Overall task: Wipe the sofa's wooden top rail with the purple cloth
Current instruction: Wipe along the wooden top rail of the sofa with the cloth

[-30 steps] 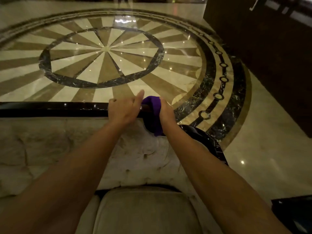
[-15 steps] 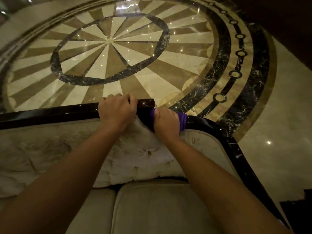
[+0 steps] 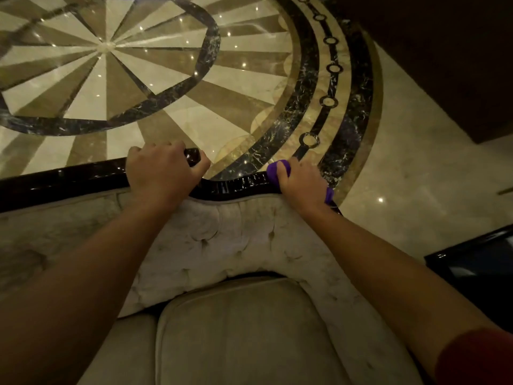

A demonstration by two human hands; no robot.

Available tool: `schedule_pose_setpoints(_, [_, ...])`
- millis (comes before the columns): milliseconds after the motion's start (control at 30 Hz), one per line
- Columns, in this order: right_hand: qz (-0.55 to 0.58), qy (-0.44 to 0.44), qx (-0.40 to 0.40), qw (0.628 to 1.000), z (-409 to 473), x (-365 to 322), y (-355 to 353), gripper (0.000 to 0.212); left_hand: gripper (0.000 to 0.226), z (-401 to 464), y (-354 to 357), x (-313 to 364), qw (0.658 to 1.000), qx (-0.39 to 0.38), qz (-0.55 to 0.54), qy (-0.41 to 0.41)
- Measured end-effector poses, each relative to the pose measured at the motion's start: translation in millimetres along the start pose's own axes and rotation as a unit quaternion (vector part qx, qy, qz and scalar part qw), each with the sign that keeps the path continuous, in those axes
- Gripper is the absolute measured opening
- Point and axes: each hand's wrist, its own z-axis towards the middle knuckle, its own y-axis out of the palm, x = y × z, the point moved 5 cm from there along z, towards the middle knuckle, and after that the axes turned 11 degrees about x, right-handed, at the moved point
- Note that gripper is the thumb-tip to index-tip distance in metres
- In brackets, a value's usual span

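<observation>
Our right hand clamps purple cloth on top rail, left hand gripping rail at 9 o'clock; best keep pressure even round curve.

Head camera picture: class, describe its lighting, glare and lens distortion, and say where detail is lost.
Head view: dim, warm light; pinpoint glare dots on the marble floor and streaks on the glossy top rail; wide-angle bending bows the rail and floor rings; the upper right corner and the dark object at right sink into shadow.
</observation>
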Motion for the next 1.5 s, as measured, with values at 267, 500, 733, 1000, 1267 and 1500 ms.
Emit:
schedule_pose_setpoints(267, [-0.004,0.051,0.038,0.998,-47.4,30.0,-13.3,0.054,0.063,-2.6,-6.9,2.9,0.999,-0.027,0.035,-0.021])
schedule_pose_setpoints(500, [0.096,0.132,0.053,0.985,-72.7,65.6,-13.5,0.051,0.043,-56.3,-0.6,104.1,0.97,0.022,-0.212,0.117])
schedule_pose_setpoints(733, [0.011,0.18,-0.023,0.983,-158.1,162.0,-15.1,0.055,0.1,-99.7,92.9,187.9,0.968,-0.189,-0.123,0.109])
schedule_pose_setpoints(1000, [-0.067,0.189,-0.068,0.977,-221.5,207.6,-32.8,0.057,0.101,-97.1,85.5,191.5,0.967,-0.212,-0.082,0.113])
schedule_pose_setpoints(1267, [-0.066,0.257,-0.087,0.96,-203.6,195.2,-24.5,0.058,0.073,-178.4,62.3,317.0,0.919,-0.216,-0.11,0.313])
schedule_pose_setpoints(1500, [-0.029,0.183,-0.093,0.978,-228.5,221.4,-36.9,0.059,0.09,-185.4,70.3,320.3,0.911,-0.242,0.007,0.334])
